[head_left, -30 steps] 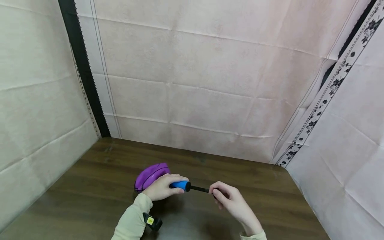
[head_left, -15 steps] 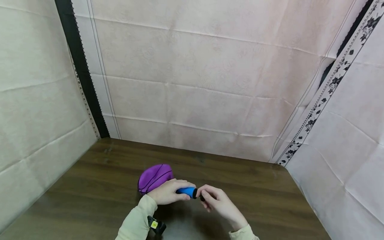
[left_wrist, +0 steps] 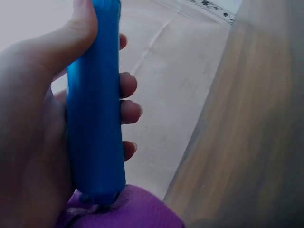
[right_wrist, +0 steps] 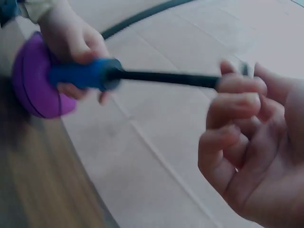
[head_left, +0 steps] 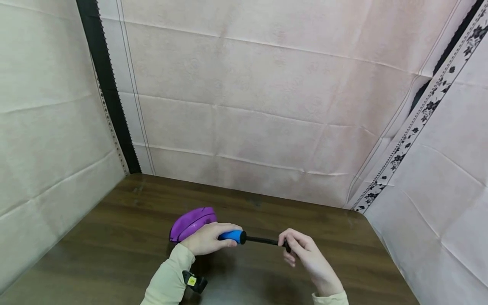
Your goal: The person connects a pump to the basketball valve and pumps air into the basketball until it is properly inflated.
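Observation:
A ball pump with a blue barrel lies across my left hand, whose thumb and fingers wrap round it. Its black rod is drawn well out to the right. My right hand pinches the black handle at the rod's end with curled fingers, which partly hide it. A soft, partly flattened purple ball with black lines sits behind the left hand. In the left wrist view, the barrel's lower end meets the purple ball.
Both hands are over a dark brown wooden table. Pale creased cloth stands along its back, with more cloth at the left and right. A black device with a yellow label is strapped to the left wrist.
Half a second ago the right hand had pushed the rod in close to the barrel. Now it has moved right, drawing the rod out farther than one second ago. The left hand shifted slightly left.

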Demonstrator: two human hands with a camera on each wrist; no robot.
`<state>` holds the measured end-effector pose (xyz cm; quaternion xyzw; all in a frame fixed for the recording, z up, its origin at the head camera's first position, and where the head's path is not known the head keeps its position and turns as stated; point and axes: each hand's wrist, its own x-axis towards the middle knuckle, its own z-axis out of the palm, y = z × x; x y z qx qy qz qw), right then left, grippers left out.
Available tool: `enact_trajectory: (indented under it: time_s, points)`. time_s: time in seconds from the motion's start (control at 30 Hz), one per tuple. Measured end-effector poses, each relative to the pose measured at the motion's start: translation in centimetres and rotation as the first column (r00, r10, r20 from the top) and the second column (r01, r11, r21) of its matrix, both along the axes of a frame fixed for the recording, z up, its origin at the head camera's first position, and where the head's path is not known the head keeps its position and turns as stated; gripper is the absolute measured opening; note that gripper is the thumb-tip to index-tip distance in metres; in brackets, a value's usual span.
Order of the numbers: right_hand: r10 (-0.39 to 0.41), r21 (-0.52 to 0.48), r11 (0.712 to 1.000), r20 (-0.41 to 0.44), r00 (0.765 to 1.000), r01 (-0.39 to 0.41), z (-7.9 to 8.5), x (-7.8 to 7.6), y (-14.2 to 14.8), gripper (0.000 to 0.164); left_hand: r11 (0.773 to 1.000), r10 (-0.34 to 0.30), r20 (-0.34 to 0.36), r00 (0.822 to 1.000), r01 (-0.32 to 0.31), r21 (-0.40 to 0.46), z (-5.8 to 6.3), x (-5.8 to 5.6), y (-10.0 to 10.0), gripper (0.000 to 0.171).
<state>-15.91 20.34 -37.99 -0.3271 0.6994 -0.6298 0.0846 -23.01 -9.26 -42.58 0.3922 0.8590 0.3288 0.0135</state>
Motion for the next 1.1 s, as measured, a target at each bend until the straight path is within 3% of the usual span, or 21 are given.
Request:
enact_trajectory:
  time_s: [0.23,0.43,0.73,0.97,1.1]
  points:
    - [0.001,0.002,1.000,0.095,0.996,-0.001,-1.8,-0.7,-3.4,0.039,0.999,-0.022,0.036,0.999,0.022,-0.024,-0.3,0.7,2.0,0.035]
    - [0.021,0.047,0.999,0.116,0.993,-0.026,-3.2,-1.1,-4.6,0.037,0.996,-0.090,0.071,0.993,0.091,-0.014,0.0,0.9,2.4,0.028]
    - [0.097,0.028,0.994,0.156,0.983,-0.103,-1.9,-0.6,-4.1,0.029,0.983,-0.167,0.105,0.980,0.157,0.094,-0.3,-0.2,0.7,0.035]
    - [0.102,-0.092,0.991,0.040,0.994,-0.098,-0.1,0.3,-1.2,0.028,0.997,-0.005,0.092,0.996,-0.003,0.079,0.0,-0.2,-0.7,0.041]
    - [0.043,-0.046,0.998,0.025,0.999,-0.042,0.2,0.4,-0.9,0.025,0.997,0.013,0.045,0.999,-0.016,0.072,-0.1,0.1,-0.3,0.044]
